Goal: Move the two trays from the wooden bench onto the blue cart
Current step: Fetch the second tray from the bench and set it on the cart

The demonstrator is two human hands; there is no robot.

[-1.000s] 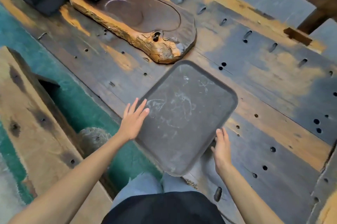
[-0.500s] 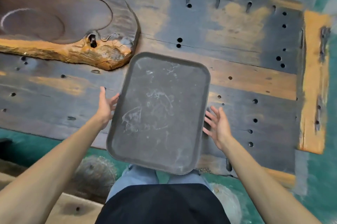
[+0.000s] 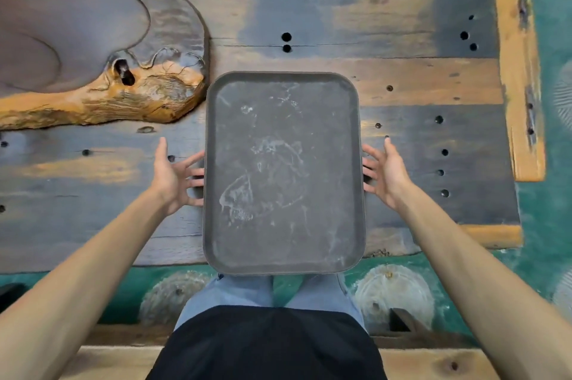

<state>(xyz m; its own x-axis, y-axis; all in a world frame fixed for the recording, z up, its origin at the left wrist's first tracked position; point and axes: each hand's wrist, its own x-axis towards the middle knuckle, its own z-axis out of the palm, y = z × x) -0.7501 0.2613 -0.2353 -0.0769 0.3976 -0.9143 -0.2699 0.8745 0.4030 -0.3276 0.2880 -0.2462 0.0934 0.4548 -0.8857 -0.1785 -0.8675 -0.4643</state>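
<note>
Flanking the tray (image 3: 283,173), the left hand (image 3: 173,176) and right hand (image 3: 387,175) are spread apart, fingers reaching for its long edges but not yet clamped. It lies between them on the desk (image 3: 418,85), its near end overhanging the edge. Lifted by fingertips alone, it could tip or slip; its far left corner sits just beside the carved slab (image 3: 102,51) and might snag.

I find no text, label, brand or number to read anywhere in front of me. The tray (image 3: 283,175) carries only pale smears and scratches, none of them forming letters. The table (image 3: 402,23) shows just worn paint, bare wood and drilled holes, with no sign or marking.
</note>
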